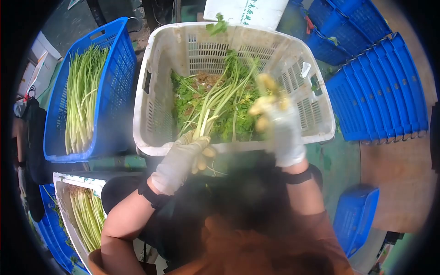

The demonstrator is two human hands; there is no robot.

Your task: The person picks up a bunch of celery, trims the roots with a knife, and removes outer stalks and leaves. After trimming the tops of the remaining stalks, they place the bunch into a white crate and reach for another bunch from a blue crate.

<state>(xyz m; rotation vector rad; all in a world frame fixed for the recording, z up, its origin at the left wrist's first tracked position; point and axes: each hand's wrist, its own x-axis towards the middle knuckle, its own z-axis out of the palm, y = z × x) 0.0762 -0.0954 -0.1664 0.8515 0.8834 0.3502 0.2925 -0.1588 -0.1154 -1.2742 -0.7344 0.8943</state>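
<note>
My left hand [181, 158], in a white glove with yellowish fingers, is closed round the pale lower ends of a small bunch of celery [219, 98]. The stalks slant up and to the right over a white plastic basket [141, 105]. Loose green leaves [238, 120] and brownish roots [206, 83] lie inside it. My right hand [280, 120], gloved the same way, hangs over the right part of the basket, near the leafy tops. Motion smears its fingers, so I cannot tell whether it grips anything.
A blue crate [120, 59] of green-white stalks stands at the left. Below it, a white foam box [62, 206] holds more stalks. Stacked blue crates [380, 91] fill the upper right, and another blue crate [355, 220] sits at lower right. A white box [247, 11] lies behind the basket.
</note>
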